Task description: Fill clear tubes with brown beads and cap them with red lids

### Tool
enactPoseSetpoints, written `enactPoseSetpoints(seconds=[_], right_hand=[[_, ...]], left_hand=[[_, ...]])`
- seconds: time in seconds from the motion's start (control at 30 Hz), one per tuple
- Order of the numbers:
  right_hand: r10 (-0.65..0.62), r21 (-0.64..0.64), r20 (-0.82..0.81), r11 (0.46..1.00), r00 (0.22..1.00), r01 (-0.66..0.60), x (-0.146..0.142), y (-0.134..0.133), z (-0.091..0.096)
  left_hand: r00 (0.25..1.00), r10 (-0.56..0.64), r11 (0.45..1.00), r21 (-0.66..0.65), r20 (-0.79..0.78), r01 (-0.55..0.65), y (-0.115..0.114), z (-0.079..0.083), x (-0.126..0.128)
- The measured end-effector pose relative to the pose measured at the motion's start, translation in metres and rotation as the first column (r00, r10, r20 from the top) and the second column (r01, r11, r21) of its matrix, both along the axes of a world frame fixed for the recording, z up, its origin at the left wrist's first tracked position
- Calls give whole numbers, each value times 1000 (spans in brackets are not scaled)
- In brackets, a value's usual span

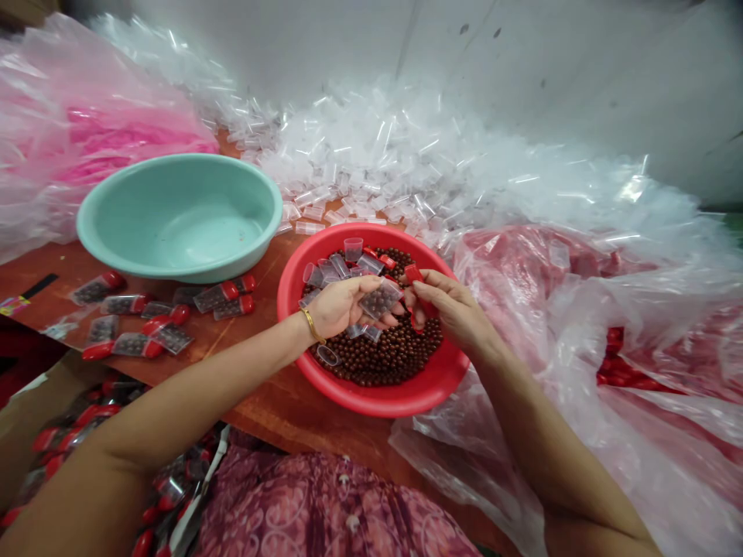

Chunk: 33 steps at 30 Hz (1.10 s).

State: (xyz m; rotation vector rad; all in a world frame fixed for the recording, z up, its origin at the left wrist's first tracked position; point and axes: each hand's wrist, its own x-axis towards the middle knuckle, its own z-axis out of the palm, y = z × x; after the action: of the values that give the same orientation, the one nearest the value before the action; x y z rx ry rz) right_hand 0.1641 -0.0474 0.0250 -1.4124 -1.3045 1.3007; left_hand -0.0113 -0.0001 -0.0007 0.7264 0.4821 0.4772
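Observation:
Over a red basin (426,398), my left hand (342,304) grips a small clear plastic container (381,299) filled with dark balls. My right hand (450,305) is just to its right, its fingers pinching a red cap (413,273); the cap and the container are apart. Beneath both hands lie many brown balls (377,356). Several clear empty containers (340,265) and a few red caps (387,261) rest on the balls toward the back of the basin. My fingers partly cover the container.
A pale green basin (179,267) stands at left, with several filled, red-capped containers (136,344) before it. A heap of clear containers (371,147) lines the wall. Plastic bags (522,271) holding red caps lie right. More filled containers (174,491) are in a box below the table edge.

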Motion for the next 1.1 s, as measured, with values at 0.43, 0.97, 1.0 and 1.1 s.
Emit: enactPoseSetpoints(seconds=[0.43, 0.97, 1.0, 1.1], right_hand=[[486, -457, 874, 803, -24, -383, -9, -9, -22], [267, -108, 757, 951, 596, -289, 20, -11, -30], [242, -80, 696, 962, 676, -262, 23, -11, -30], [250, -76, 535, 965, 807, -249, 26, -10, -26]], left_hand=[[982, 161, 980, -134, 103, -147, 5, 7, -4], [990, 112, 993, -44, 84, -109, 5, 2, -3], [990, 106, 994, -46, 90, -102, 5, 2, -3], [990, 103, 994, -41, 93, -100, 5, 1, -3]])
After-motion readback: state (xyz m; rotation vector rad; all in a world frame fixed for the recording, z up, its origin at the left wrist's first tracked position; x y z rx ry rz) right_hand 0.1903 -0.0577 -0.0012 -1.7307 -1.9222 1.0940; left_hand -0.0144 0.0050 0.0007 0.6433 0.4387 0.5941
